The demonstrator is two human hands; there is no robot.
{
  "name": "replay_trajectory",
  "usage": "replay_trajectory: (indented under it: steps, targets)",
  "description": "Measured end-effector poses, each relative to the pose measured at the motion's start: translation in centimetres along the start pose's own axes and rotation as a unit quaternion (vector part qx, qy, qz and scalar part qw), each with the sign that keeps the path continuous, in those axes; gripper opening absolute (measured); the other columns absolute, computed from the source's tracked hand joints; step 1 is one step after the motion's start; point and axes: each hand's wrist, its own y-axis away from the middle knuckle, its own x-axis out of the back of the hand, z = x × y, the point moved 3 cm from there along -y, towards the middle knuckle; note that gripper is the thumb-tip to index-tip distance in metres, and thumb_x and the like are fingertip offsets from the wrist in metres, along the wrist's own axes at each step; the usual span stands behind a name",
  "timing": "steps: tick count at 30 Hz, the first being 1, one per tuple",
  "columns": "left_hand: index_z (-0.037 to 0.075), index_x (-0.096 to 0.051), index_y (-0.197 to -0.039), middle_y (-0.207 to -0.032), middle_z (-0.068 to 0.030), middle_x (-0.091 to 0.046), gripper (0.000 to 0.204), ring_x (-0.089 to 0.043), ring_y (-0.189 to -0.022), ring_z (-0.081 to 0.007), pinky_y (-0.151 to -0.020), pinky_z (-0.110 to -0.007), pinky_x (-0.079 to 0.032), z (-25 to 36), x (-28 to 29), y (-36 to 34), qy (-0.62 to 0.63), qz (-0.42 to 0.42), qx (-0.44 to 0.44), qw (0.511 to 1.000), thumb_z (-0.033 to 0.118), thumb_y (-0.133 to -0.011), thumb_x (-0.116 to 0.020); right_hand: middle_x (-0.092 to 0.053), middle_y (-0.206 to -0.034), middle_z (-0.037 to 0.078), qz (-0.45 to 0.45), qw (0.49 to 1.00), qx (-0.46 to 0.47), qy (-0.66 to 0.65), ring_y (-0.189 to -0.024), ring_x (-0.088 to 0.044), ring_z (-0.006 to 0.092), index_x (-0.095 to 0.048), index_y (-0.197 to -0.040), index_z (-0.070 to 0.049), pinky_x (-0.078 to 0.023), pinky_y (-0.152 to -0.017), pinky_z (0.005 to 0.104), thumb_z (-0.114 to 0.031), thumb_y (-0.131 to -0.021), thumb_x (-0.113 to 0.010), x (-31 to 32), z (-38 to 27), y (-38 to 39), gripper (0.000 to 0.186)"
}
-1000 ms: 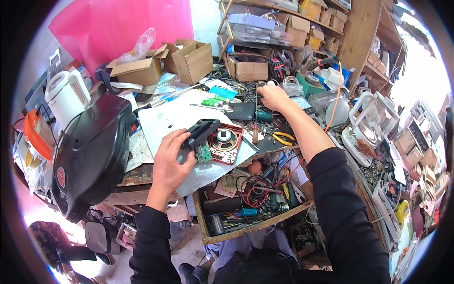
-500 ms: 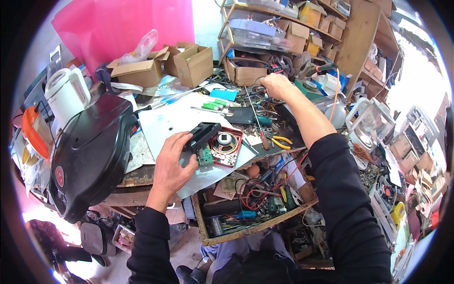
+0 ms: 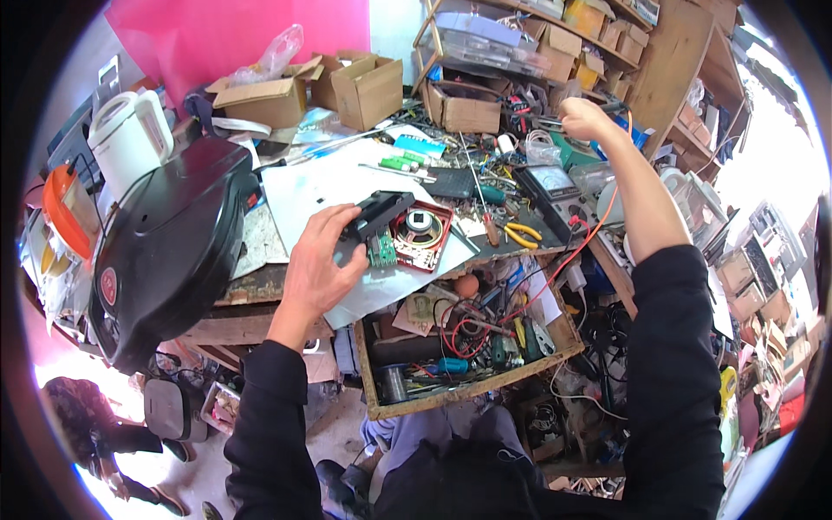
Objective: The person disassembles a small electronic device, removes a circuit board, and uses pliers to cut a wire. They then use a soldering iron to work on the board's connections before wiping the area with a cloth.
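Across the middle ran the cluttered workbench [image 3: 260, 288], with a big black shell [image 3: 173, 234] standing at its left end! Nearer, the wooden drawer [image 3: 485, 381] hung open, packed with tools and wires, and a white sheet [image 3: 295, 204] covered the bench's middle. Out to the far right went the right hand [image 3: 585, 120], fingers curled in tight, though whether they gripped anything, one couldn't tell. The left hand [image 3: 319, 256], near the middle, had fingers and thumb clamped on the left end of a black casing [image 3: 386, 211], tilted above the sheet. Just right of it lay the red speaker case [image 3: 423, 227], a little green circuit board [image 3: 381, 250] at its left, yellow-handled pliers [image 3: 525, 229] farther right!
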Motion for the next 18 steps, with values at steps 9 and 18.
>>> replay_trajectory:
  steps: [9, 18]
  targets:
    - [0.004, -0.065, -0.134, -0.139, -0.0182, -0.064, 0.051, -0.061, -0.13, -0.0371, -0.11, -0.044, -0.051, -0.2, 1.2, 1.1, -0.048, 0.022, -0.03, 0.998, 0.008, -0.084, -0.074, -0.059, -0.068, 0.0, -0.093, 0.818, -0.027, -0.567, -0.052, -0.059, 0.0109, -0.061, -0.089, -0.006, -0.043, -0.048, 0.0275, -0.024, -0.095, -0.077, -3.8, -11.7, 17.3, 0.025]
    - [0.002, -0.065, -0.121, -0.105, -0.0132, -0.065, 0.045, -0.062, -0.1, -0.0331, -0.087, -0.044, -0.05, 0.6, 0.7, 3.1, -0.103, 0.142, -0.074, 0.982, 0.014, -0.08, -0.081, -0.068, -0.082, 0.011, -0.018, 0.852, 0.078, -0.517, -0.074, -0.065, 0.024, -0.063, -0.102, -0.001, -0.051, -0.071, 0.0387, -0.02, -0.088, -0.084, -6.9, -21.3, 26.3, 0.031]
